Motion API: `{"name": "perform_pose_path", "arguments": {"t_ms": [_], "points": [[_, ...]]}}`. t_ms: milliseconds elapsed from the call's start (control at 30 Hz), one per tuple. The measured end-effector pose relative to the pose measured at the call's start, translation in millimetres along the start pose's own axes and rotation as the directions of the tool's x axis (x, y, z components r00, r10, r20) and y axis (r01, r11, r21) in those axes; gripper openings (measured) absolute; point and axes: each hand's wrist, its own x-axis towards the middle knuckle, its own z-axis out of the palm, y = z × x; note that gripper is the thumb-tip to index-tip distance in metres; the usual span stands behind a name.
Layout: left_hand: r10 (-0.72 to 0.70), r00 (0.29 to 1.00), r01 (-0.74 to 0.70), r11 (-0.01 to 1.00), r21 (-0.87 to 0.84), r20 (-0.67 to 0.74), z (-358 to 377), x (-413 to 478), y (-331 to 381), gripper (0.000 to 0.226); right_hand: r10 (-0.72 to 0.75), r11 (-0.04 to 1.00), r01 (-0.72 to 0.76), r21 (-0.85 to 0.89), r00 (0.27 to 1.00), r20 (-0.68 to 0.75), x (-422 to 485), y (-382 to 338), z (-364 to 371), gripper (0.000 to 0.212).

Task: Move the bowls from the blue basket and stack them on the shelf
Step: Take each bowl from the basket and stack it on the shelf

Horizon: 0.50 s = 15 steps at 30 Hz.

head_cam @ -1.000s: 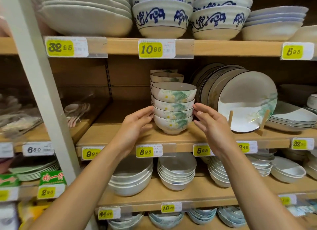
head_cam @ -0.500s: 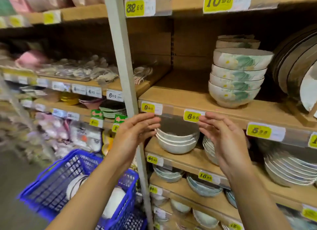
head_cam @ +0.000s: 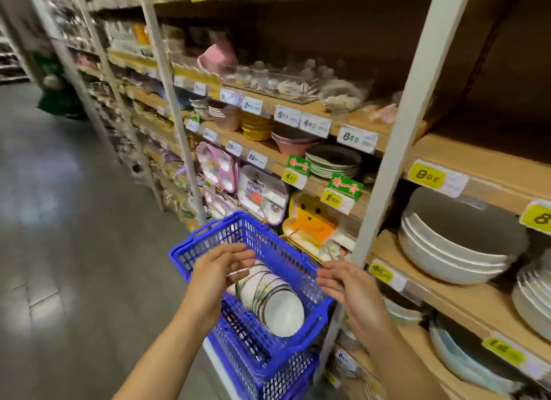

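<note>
Return from shelf (head_cam: 465, 298) to blue basket (head_cam: 280, 247): left hand (head_cam: 217, 268) and right hand (head_cam: 348, 283) empty, loosely spread near remaining bowls (head_cam: 283, 310); next pickup likely.

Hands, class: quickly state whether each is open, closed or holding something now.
Left hand: open, empty, over the blue basket.
Right hand: open, empty, beside the blue basket.

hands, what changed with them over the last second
Both hands came away from the flowered bowl stack on the shelf and dropped down and left to the blue basket. The left hand now hovers over the bowls lying in it, and the right hand is by its right rim. The camera swung the same way. Unchanged: both hands are empty, fingers relaxed.
</note>
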Motion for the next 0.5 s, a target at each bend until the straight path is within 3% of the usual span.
{"name": "perform_pose_path", "arguments": {"t_ms": [267,500], "points": [[-0.159,0.987,0.156,0.977,0.146,0.01,-78,75,-14,0.027,0.175,0.977,-0.19,-0.098,0.974,-0.142,48,78,70,0.018],[-0.337,0.935,0.283,0.898,0.335,0.111,-104,140,-43,0.022,0.403,0.905,-0.426,-0.012,0.865,-0.298,70,124,96,0.03]]}}
